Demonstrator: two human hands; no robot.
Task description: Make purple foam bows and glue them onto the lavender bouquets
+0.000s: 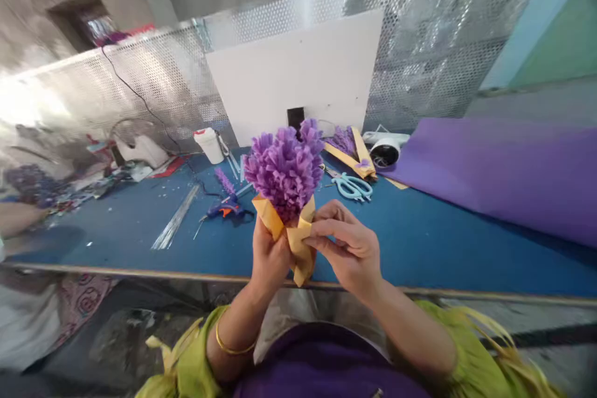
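Note:
A bouquet of fluffy purple flowers [285,168] stands upright in front of me, above the table's near edge. Yellow wrapping paper [302,249] goes around its lower part, with folded flaps at the left and right. My left hand [269,258] is closed around the wrapped base from the left. At the right flap, my right hand [347,245] pinches the paper's edge between thumb and fingers. The stems are hidden inside the paper and behind my left hand.
On the blue table [420,242] lie a glue gun [228,206], light-blue scissors [352,186], thin wires [175,221] and another wrapped bouquet [347,149]. A white cup [209,146] stands behind. Purple sheet material [504,174] covers the right side. Another person's arm [21,219] shows far left.

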